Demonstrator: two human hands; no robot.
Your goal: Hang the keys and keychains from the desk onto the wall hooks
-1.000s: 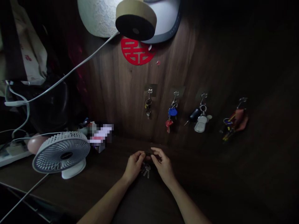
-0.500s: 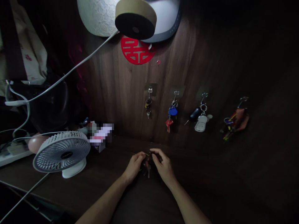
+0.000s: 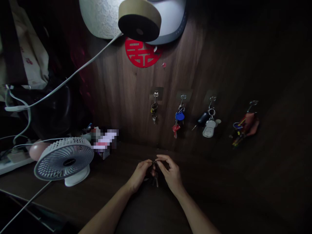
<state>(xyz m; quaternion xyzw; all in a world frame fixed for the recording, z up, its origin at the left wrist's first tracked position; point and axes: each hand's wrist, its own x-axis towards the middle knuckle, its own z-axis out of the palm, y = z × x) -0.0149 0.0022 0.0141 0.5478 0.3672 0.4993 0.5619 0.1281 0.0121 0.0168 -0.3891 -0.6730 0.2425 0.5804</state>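
My left hand (image 3: 139,175) and my right hand (image 3: 171,174) meet over the dark wooden desk (image 3: 219,195), fingertips pinched together on the ring of a bunch of keys (image 3: 155,177). The keys hang down between the two hands, just above the desk. On the wood panel behind, hooks carry a small key bunch (image 3: 153,112), a blue and red key bunch (image 3: 178,122), a bunch with a white fob (image 3: 209,126) and a bunch with a reddish pouch (image 3: 245,126).
A white desk fan (image 3: 63,159) stands at the left, with cables and a power strip (image 3: 12,159) beyond it. A lamp head (image 3: 139,20) hangs overhead on a white cable. A red paper cutout (image 3: 142,53) is stuck on the panel.
The hands have closed in on the ring at the top of the bunch, and the keys now dangle straight down between them instead of lying lower by the left hand.
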